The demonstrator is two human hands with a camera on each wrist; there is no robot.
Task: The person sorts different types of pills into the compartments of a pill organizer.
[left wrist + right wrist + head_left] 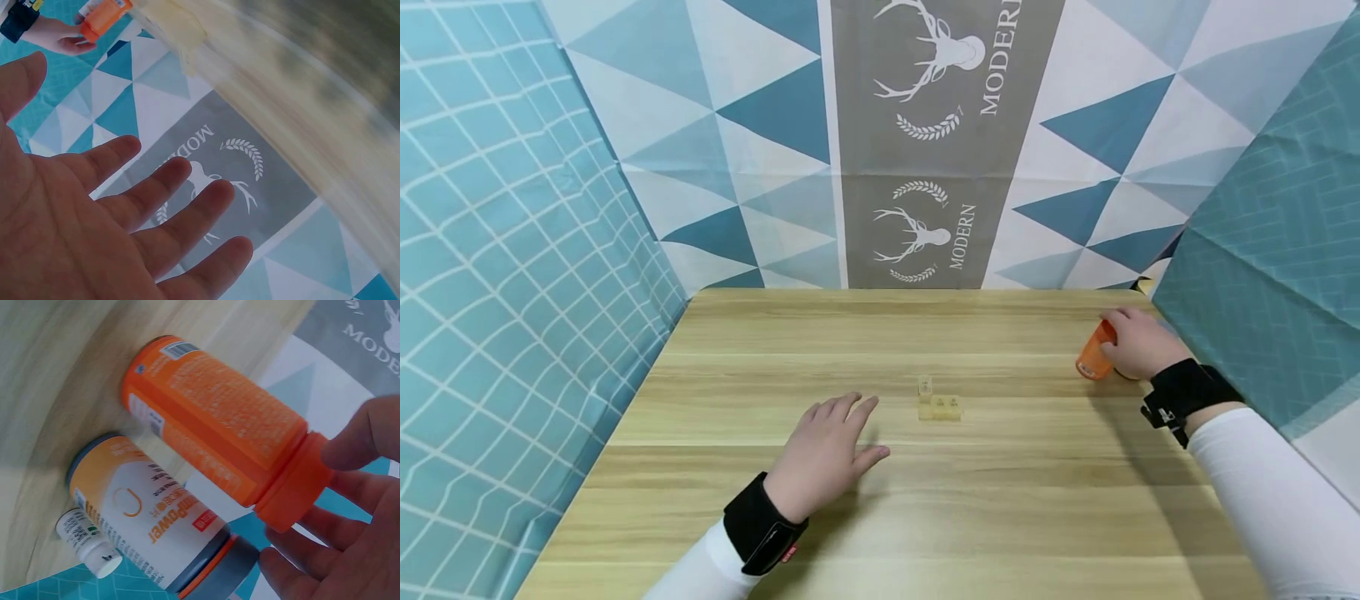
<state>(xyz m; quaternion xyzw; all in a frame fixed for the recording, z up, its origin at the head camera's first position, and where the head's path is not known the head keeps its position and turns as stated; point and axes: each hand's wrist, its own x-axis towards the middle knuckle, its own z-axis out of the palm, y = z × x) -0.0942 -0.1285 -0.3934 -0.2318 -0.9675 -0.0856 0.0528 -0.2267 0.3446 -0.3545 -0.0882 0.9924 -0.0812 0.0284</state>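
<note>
At the table's right side my right hand (1142, 343) holds an orange bottle (1093, 358) by its cap, thumb on one side and fingers on the other. In the right wrist view the bottle (212, 419) shows printed text and barcodes. Beside it stands an orange-and-white bottle with a dark cap (147, 509), close to the fingertips. My left hand (822, 458) hovers over the table with fingers spread and holds nothing. Small translucent yellowish blocks (940, 407) lie just right of it, forming an L shape.
A small white bottle (87, 542) stands beside the dark-capped bottle. The wooden table (790, 333) has patterned cloth behind it (917, 158) and blue cloth at both sides. A yellowish object (1145, 285) is partly visible at the back right corner.
</note>
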